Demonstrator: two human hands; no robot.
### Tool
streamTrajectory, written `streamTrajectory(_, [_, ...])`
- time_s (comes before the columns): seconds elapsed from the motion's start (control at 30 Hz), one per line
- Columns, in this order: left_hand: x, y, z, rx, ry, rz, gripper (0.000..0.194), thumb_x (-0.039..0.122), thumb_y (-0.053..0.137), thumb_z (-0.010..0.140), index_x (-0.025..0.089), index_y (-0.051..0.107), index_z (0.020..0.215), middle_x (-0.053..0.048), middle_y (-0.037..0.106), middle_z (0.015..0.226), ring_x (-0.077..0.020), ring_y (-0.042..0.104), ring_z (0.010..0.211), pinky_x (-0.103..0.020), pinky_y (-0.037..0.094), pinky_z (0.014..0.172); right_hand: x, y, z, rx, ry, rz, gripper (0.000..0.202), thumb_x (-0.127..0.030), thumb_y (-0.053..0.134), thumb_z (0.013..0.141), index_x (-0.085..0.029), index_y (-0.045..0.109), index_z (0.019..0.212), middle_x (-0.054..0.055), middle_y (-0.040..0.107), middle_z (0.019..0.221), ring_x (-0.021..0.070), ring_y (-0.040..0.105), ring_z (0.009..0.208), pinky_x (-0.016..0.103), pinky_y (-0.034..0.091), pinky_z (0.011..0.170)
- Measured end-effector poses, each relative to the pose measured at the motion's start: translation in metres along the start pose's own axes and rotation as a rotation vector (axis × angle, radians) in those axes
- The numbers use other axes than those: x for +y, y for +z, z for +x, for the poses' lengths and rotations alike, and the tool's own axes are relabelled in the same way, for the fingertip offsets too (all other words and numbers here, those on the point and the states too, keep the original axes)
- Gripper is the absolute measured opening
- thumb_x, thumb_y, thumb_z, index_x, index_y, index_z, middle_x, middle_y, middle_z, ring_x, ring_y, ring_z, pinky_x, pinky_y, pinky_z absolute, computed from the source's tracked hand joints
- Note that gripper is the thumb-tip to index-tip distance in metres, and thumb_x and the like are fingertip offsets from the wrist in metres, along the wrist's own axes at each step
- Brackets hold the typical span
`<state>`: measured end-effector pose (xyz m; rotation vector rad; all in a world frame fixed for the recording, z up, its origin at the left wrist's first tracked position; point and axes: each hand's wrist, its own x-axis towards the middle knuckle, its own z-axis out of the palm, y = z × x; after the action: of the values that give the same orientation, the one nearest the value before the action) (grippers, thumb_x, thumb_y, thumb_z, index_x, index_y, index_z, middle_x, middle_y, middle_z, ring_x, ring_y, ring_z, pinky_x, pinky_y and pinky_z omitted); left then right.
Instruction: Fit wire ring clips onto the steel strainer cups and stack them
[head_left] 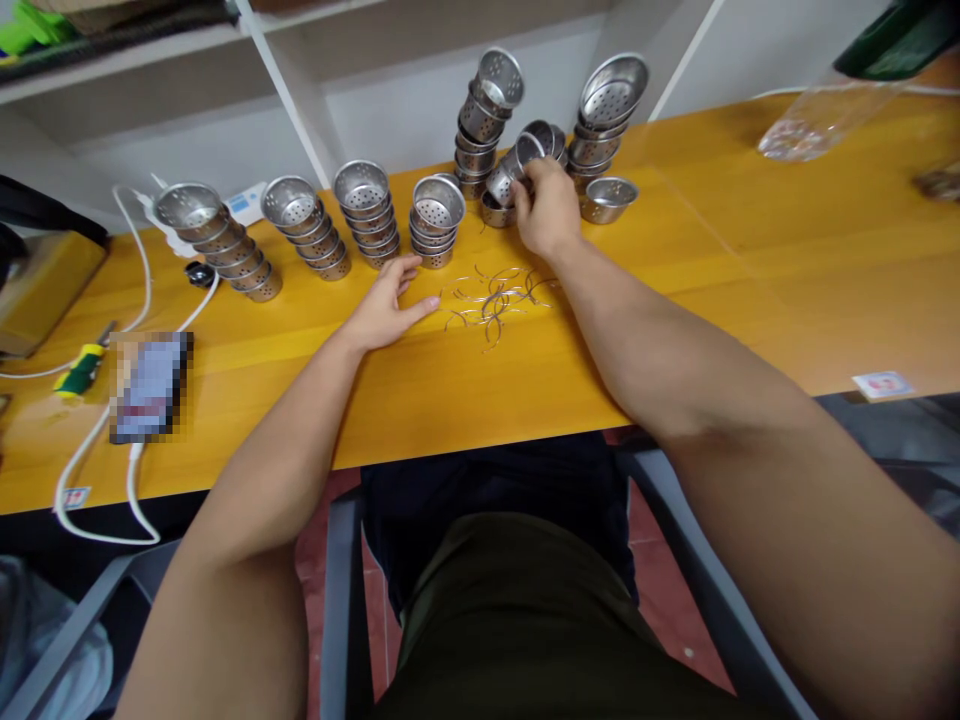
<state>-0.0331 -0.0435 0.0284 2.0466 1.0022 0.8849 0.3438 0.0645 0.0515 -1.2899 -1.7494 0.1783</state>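
My right hand point(551, 208) is closed on a tilted perforated metal cup point(504, 180), among other cups at the back of the table. Below that cup sits another metal cup point(496, 212), partly hidden. My left hand point(390, 305) rests on the wood with fingers apart, just in front of a short stack of perforated cups point(435, 222). It holds nothing. Between my hands lies a loose pile of thin curved wires point(496, 300). A single low metal cup point(609, 200) stands right of my right hand.
More cup stacks stand along the back: a leaning one point(225, 245), two more point(307, 230) point(369, 215), and tall ones point(480, 130) point(604, 115). At left are a phone point(150, 390) on a white cable and a screwdriver point(81, 370). A clear plastic bottle point(814, 120) lies back right.
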Motion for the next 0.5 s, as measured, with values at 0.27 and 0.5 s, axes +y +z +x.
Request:
streamTrajectory(0.27, [0.014,-0.003,0.003,0.179,0.169,0.015,0.087,0.098,0.09,0.105,0.026,0.081,0.153,-0.019,0.084,0.159,-0.0337,0.088,0.136,-0.045,0.08,0.107,-0.065,-0.022,-0.022,0.078,-0.083,-0.019,0.043,-0.073,0.049,0.13,-0.041,0.078,0.126,0.012,0.084,0.145,0.0357,0.061,0.129,0.052,0.052,0.113])
streamTrajectory(0.5, [0.05,-0.005,0.011,0.634,0.551,-0.014,0.056,0.084,0.092,0.114,0.043,0.081,0.15,-0.009,0.08,0.154,-0.0241,0.084,0.108,-0.036,0.074,0.086,-0.13,-0.046,-0.043,0.326,-0.51,0.179,0.056,-0.061,0.057,0.137,-0.021,0.088,0.16,0.015,0.089,0.133,0.0344,0.076,0.121,0.053,0.065,0.114])
